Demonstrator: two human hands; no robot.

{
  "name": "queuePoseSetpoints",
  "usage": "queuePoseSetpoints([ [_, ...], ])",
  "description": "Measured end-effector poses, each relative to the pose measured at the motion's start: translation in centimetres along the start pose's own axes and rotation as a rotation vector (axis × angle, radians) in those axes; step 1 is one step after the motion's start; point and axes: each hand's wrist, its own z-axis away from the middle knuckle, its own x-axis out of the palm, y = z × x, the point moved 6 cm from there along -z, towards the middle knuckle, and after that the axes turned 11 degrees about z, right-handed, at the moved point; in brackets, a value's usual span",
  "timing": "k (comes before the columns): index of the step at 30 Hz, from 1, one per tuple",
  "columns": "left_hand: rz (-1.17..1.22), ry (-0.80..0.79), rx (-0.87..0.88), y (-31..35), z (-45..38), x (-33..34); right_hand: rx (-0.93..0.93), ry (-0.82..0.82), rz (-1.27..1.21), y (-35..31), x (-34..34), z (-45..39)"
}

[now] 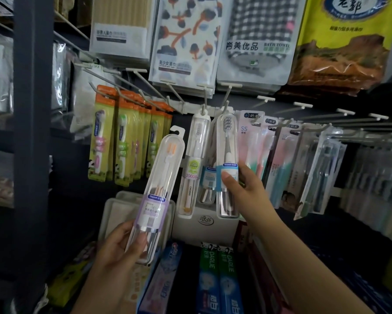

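Note:
My left hand [120, 245] grips the lower end of a clear toothbrush case with a purple label [161, 177], tilted up to the right, off the rack. My right hand [242, 189] pinches a second clear toothbrush case with a blue label [227, 150]; this one hangs upright from a display hook [225, 105], thumb on the label. Between the two hangs a third clear case with a green sticker [193, 164].
Yellow-carded children's toothbrushes [122, 137] hang at the left, pastel toothbrush packs [281, 159] at the right. Packaged towels [186, 41] hang above. Toothpaste boxes [217, 279] lie on the shelf below. A dark upright post [31, 132] stands at the left.

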Motion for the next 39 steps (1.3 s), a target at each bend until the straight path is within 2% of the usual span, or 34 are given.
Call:
queuePoseSetpoints([
  [8,0.059,-0.027,-0.017,-0.5,-0.9,-0.1,-0.039,0.017,0.083,0.3,0.0,-0.3],
  [15,0.005,-0.014,-0.036,-1.1,-1.1,-0.6,0.047,0.025,-0.11,0.6,0.5,-0.1],
  [19,0.016,-0.016,-0.044,-1.0,-1.0,-0.8,-0.01,0.054,0.005,0.3,0.2,-0.1],
  [25,-0.036,-0.021,-0.028,-0.4,-0.9,-1.0,-0.06,0.132,0.053,0.0,0.1,0.6],
  [29,-0.017,0.005,-0.013,-0.3,-0.7,-1.2,-0.091,0.069,0.128,-0.8,0.9,0.8],
  [33,-0.023,0.011,-0.003,-0.2,-0.8,-1.3,-0.047,-0.021,0.19,-1.3,0.9,0.3],
  [39,-0.012,-0.016,-0.004,-0.5,-1.0,-0.9,-0.01,-0.029,0.314,-1.9,0.2,0.1],
])
